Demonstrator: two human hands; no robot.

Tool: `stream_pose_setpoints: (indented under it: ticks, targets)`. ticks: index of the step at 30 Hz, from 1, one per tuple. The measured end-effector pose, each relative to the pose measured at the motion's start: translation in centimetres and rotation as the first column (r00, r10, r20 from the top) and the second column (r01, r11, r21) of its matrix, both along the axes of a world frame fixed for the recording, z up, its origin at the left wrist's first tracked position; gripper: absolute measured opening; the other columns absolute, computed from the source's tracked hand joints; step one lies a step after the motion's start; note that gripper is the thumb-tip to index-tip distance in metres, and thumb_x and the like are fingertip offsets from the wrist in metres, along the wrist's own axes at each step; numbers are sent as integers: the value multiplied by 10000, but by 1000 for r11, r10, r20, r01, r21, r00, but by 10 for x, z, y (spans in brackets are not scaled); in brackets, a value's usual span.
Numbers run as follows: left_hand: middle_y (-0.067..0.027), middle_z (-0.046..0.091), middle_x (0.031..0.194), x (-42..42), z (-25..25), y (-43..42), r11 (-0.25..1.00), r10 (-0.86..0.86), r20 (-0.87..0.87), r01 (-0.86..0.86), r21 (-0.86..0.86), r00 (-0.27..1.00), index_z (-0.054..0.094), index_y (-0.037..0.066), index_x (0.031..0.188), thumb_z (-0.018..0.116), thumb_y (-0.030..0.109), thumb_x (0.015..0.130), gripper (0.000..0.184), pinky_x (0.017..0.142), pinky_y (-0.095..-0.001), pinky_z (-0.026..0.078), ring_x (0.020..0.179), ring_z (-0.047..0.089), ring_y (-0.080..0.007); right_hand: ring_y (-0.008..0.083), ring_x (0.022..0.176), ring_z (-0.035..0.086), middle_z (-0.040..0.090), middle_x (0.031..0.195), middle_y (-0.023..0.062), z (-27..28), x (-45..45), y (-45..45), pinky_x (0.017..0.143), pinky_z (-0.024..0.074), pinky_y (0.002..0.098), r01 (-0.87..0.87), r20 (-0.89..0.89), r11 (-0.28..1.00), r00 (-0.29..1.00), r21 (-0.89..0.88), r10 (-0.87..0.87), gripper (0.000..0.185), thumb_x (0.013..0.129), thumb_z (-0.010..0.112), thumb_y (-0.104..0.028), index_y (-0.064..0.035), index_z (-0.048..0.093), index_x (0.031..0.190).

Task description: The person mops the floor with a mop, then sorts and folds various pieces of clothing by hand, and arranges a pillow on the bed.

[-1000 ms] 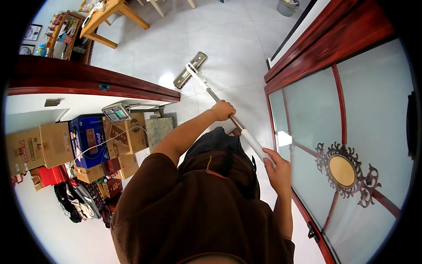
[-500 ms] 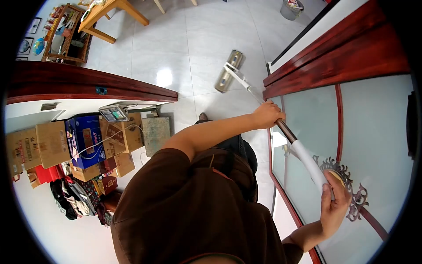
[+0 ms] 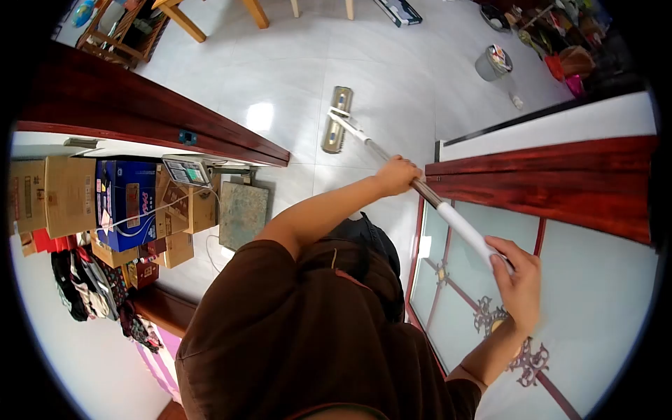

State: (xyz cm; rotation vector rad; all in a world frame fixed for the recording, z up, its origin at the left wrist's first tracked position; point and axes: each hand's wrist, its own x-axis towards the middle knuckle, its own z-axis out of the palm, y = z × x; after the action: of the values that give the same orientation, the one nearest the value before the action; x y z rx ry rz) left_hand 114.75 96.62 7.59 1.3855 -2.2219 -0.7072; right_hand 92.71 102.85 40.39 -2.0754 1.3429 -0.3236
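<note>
A flat mop head (image 3: 337,120) lies on the grey tiled floor (image 3: 294,77) just beyond the doorway, its long side pointing away from me. Its pole (image 3: 462,227) slants down to the right across the front of my body. Around the metal part of the pole my left hand (image 3: 399,176) is closed. My right hand (image 3: 516,280) holds the white grip at the pole's upper end, with the thumb on the near side and the fingers over the top.
Dark red door frames stand left (image 3: 161,105) and right (image 3: 546,178), beside a glass door (image 3: 574,294). Cardboard boxes (image 3: 70,196) and a platform scale (image 3: 243,217) are at left. Beyond are a bin (image 3: 494,63), a flat box (image 3: 399,12) and wooden table legs (image 3: 255,12).
The mop head swept right, then came back left and turned more lengthwise. Both hands moved right with the pole, then slightly back left. The view has shifted, showing more of the room at right.
</note>
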Motion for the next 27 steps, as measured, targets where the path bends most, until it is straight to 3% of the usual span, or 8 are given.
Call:
stream_pose_setpoints:
  ticks: [8,11,13,18,21,23,25,27]
  targets:
    - [-56,642,879,201,-50,32,920,385,85,-390,44,919,623,129,889,718,130,709,204,828,-422,450,955,611,-270,333,700,646,673,838,159,-101,152,-33,629,492,378,-199,59,979,978,-35,201,231,852,632,-110,-94,678,1078]
    - [-113,617,1090,256,-58,50,819,561,31,-560,125,827,592,71,1088,731,91,706,408,910,-421,460,1075,575,-323,336,729,658,684,861,153,-118,218,-26,643,498,374,-234,42,969,970,-77,238,227,855,628,-131,-78,670,1072]
    - [-148,559,1214,277,-56,62,756,654,11,-655,7,756,534,64,1204,735,100,720,526,959,-420,444,1146,532,-347,360,675,631,683,829,137,-122,255,-23,606,492,419,-256,38,958,964,-128,263,215,845,652,-170,-118,672,1053]
    - [-195,409,1413,289,-15,101,582,805,-158,-813,24,572,309,97,1447,681,172,827,726,1002,-448,423,1236,459,-399,261,596,599,679,799,118,-101,326,-46,567,458,372,-187,278,959,929,-214,243,226,849,656,-187,-97,677,1055]
    - [-202,399,1420,300,-9,143,581,814,-153,-790,198,560,329,95,1434,672,178,838,693,1007,-431,422,1243,458,-393,109,594,513,650,752,35,-82,370,-78,558,425,295,-202,489,979,851,-31,191,199,856,668,-177,-69,691,1022]
    - [-199,474,1361,306,-17,178,579,816,-113,-802,147,568,432,89,1371,661,225,849,586,1005,-423,431,1219,490,-379,59,619,460,603,729,-15,-70,408,-101,547,387,248,-182,513,972,826,-150,234,172,870,684,-187,-59,704,983]
    - [-144,518,1323,313,-38,216,493,869,-77,-844,213,488,511,87,1308,662,241,856,501,909,-404,494,1017,621,-307,42,624,435,585,753,-25,-59,449,-122,547,352,209,-250,657,965,715,-77,238,197,894,675,-198,-37,699,1005]
    - [-134,550,1288,313,-40,256,344,934,3,-904,254,356,549,83,1266,656,258,860,454,883,-401,506,988,638,-296,23,642,412,574,803,-41,-49,492,-137,557,336,190,-331,736,937,605,-113,303,228,915,662,-201,-31,683,1064]
